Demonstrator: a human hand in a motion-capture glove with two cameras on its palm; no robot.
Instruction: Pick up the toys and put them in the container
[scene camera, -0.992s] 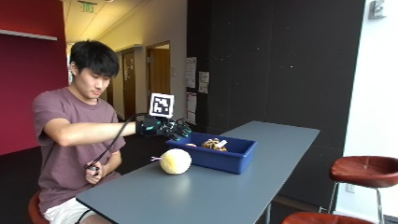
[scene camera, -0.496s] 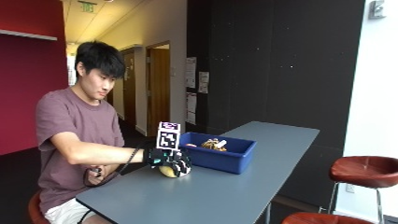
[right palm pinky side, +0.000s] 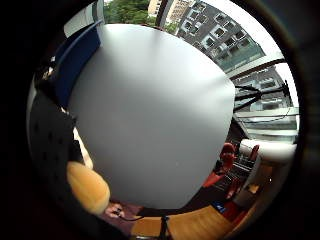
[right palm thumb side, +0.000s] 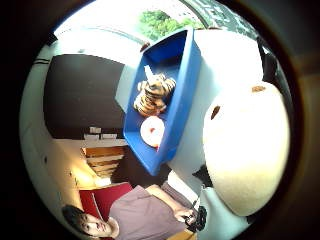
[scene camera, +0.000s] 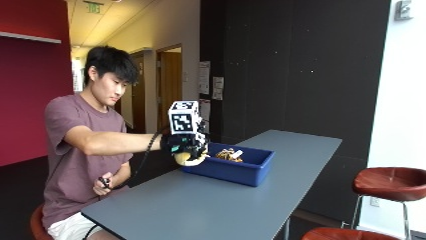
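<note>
Blue plastic container (scene camera: 234, 167) on the grey table (scene camera: 219, 205) already holds a striped plush toy (right palm thumb side: 154, 94) and a small white ring toy (right palm thumb side: 152, 131). One remains: the pale yellow round toy (scene camera: 188, 159), grasped in the gloved right hand (scene camera: 185, 145), lifted off the table just beside the container's near end.

Blue container (scene camera: 234, 170) glossy plastic; ball (right palm thumb side: 247, 150) matt, fuzzy; table (scene camera: 219, 205) smooth.

Room over the bin
The blue bin (scene camera: 229, 168) is open on top; a striped toy (scene camera: 229, 154) lies inside.
</note>
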